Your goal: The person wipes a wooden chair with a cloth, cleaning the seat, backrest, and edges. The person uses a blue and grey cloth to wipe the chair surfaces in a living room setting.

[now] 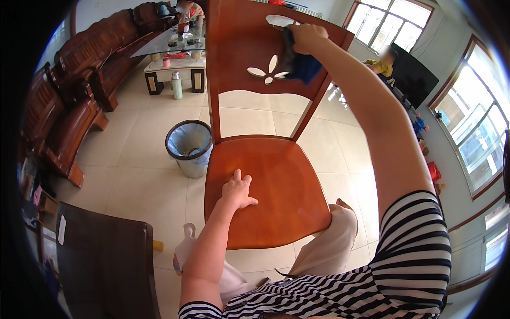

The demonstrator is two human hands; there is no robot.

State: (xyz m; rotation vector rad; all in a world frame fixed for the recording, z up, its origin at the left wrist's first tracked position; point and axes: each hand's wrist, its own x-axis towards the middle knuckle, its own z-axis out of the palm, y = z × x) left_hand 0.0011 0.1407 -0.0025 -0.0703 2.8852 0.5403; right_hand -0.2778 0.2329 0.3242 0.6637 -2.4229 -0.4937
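A reddish-brown wooden chair (275, 191) faces me, its tall backrest (243, 44) pierced with petal-shaped cutouts. High on the right part of the backrest, my right hand (310, 38) grips a dark blue cloth (305, 67), which hangs against the wood and is partly blurred. The cloth covers part of the cutouts. My left hand (238, 191) rests on the left half of the seat with its fingers spread, holding nothing.
Left of the chair stands a lined waste bin (191, 163). A dark chair back (105, 255) is at lower left. Beyond are a wooden sofa (95, 44), a glass-topped table (159, 44) and a thermos flask (176, 85). One person sits at far left, another near the television (418, 75).
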